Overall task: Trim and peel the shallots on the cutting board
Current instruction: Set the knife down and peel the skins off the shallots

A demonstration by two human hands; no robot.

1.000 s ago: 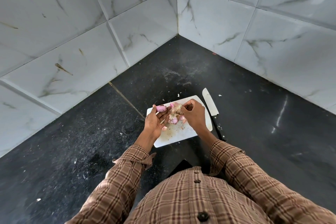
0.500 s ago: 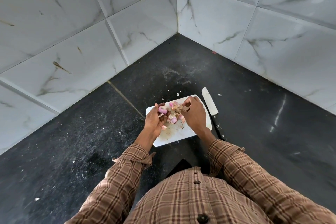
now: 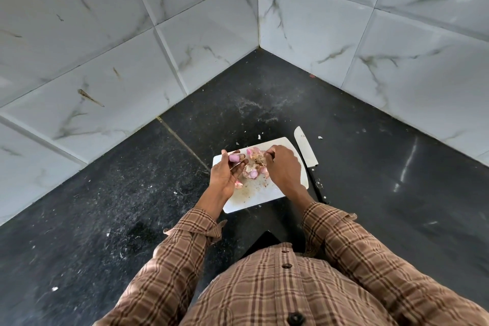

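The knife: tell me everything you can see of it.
The knife lies flat on the black countertop, just off the right edge of the white cutting board and roughly parallel to it. Its broad, pale blade points away from the person toward the tiled wall; the narrow black handle, with small pale rivets, points back toward the right sleeve. The blade looks like metal and the handle like plastic, though that is uncertain. Neither hand touches it. Whether it touches the board is unclear.

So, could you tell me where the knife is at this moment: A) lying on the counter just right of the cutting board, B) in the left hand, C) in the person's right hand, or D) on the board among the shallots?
A: the knife lies on the dark counter beside the cutting board, in neither hand.
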